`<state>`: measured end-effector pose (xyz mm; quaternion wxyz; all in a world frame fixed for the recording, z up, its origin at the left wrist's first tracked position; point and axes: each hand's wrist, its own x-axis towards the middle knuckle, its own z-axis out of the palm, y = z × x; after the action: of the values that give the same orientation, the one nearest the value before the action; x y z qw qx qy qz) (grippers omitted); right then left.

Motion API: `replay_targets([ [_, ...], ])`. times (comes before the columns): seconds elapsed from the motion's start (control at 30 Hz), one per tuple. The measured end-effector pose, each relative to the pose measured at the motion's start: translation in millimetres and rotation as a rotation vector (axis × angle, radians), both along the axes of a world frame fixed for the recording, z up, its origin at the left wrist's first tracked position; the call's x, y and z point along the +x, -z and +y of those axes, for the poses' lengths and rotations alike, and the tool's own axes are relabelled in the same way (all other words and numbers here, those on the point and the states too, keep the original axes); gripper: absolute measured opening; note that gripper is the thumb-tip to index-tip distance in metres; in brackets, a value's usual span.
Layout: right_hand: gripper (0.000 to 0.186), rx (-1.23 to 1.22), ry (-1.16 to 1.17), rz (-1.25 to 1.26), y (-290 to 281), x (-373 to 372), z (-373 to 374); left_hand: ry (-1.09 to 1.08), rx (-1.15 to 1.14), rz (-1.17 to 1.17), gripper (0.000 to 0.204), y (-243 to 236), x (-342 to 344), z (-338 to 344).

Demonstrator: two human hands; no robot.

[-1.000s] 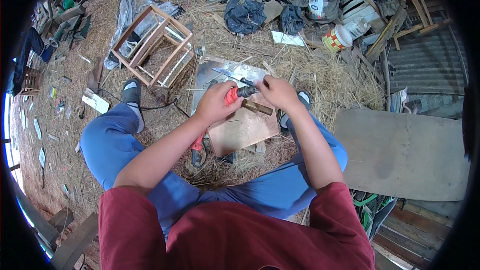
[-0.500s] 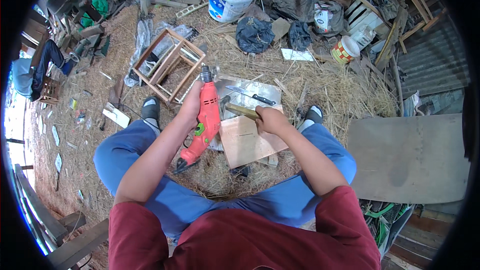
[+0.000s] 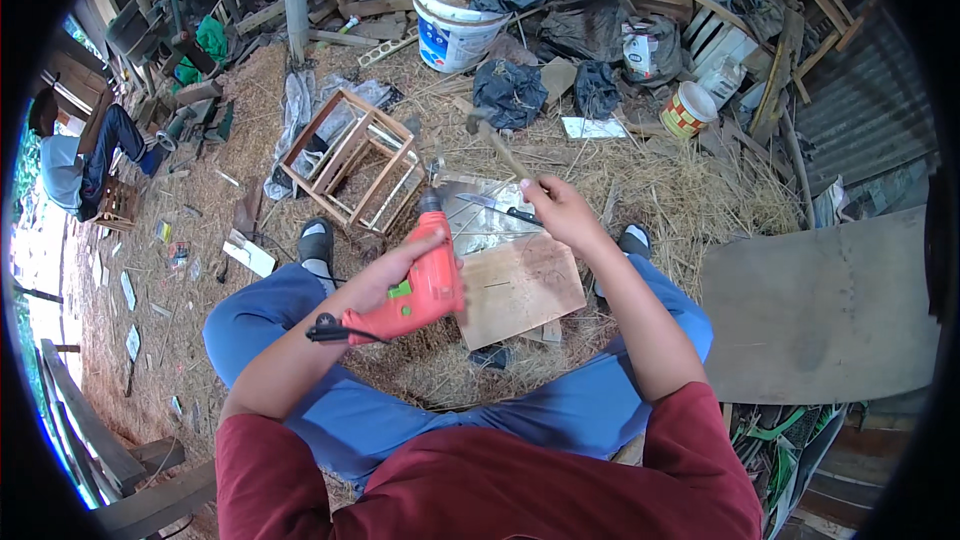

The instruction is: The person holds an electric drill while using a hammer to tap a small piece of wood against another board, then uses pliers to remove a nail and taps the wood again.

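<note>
My left hand (image 3: pixel 398 262) is wrapped round the body of a red power drill (image 3: pixel 432 282) with a green switch. Its chuck points away from me, and a black cord leaves the handle end. In my right hand (image 3: pixel 562 212) is a hammer (image 3: pixel 510 154), gripped by its wooden handle, with the head raised and pointing away from me. Below the hands, between my feet, lies a square wooden board (image 3: pixel 525 295) with a short dark line on it. A black-handled knife (image 3: pixel 522 215) rests just beyond the board on a shiny metal sheet (image 3: pixel 487 233).
A small wooden frame (image 3: pixel 387 187) stands beyond my left foot. Farther off are a large white bucket (image 3: pixel 455 40), black plastic bags (image 3: pixel 508 95) and a small patterned bucket (image 3: pixel 688 112). To the right lies a large flat panel (image 3: pixel 815 310). Another person (image 3: pixel 70 160) sits at far left.
My right hand has lifted the hammer up and away from the board. The drill has turned, its handle end swinging left, and my left hand has shifted down toward me.
</note>
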<state>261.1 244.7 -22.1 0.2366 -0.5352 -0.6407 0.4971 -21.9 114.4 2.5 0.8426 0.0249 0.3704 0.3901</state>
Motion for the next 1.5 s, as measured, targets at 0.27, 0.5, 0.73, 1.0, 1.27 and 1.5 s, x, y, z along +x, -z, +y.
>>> replay_targets([
  [0.27, 0.019, 0.004, -0.120, 0.332, -42, -5, -29, 0.564, 0.825, 1.251, 0.090, -49, -28, 22],
  [0.5, 0.023, 0.229, -0.239, 0.142, -43, 2, -28, 0.744, 0.884, 1.567, 0.081, -23, -42, 22],
  [0.73, 0.037, 0.388, -0.330, -0.206, -21, -11, -41, 0.871, 0.991, 1.690, 0.089, -5, -65, 6],
  [1.0, 0.040, 0.282, -0.372, -0.203, 10, -7, -47, 0.874, 1.018, 1.721, 0.086, -15, -66, -1],
  [1.27, 0.041, 0.328, -0.401, -0.165, 5, -14, -53, 0.748, 1.137, 1.709, 0.084, -7, -69, -14],
  [1.5, 0.042, 0.311, -0.338, -0.130, 8, -15, -56, 0.796, 1.051, 1.712, 0.078, -15, -68, -17],
])
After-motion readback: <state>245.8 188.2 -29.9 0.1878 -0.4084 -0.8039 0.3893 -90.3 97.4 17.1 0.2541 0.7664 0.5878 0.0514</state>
